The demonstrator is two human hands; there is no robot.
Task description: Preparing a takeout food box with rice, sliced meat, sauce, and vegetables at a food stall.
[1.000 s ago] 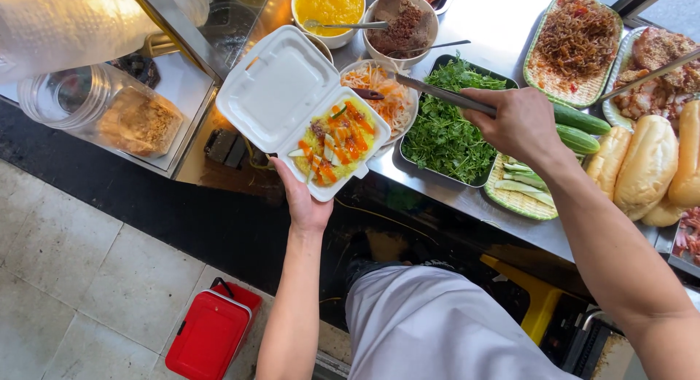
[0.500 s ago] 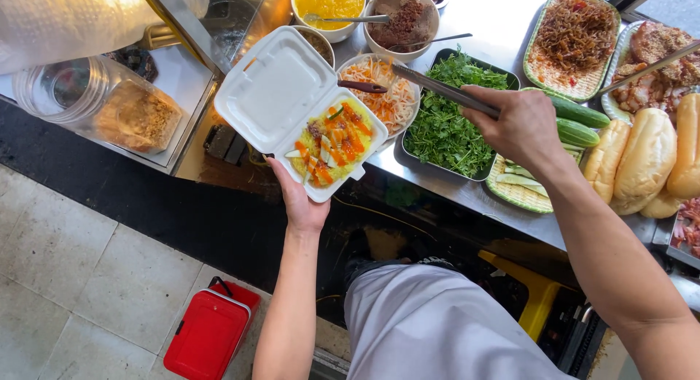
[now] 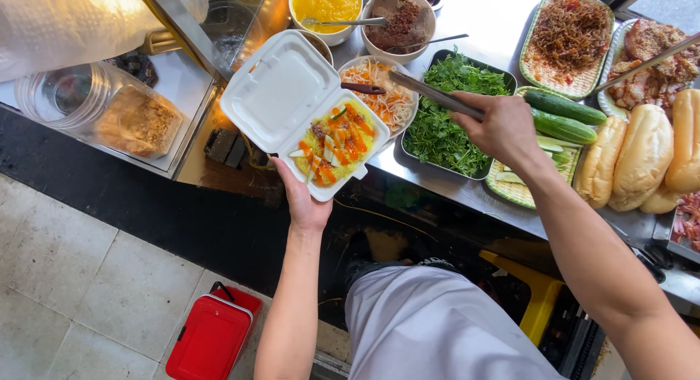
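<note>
Your left hand (image 3: 302, 198) holds the open white foam box (image 3: 306, 110) from below, with yellow rice and orange strips inside. Right of the box, your right hand (image 3: 503, 128) grips metal tongs (image 3: 430, 94) over the tray of greens (image 3: 445, 132).

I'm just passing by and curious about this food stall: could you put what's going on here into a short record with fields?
Setting: metal counter crowded with dishes
Left hand: holds an open white foam box from below
Box contents: yellow rice with orange and pale strips
Right hand: grips metal tongs, tips over the bowl of shredded carrot salad
Nearby: tray of green herbs, cucumbers, bread rolls
Floor: red box
</note>
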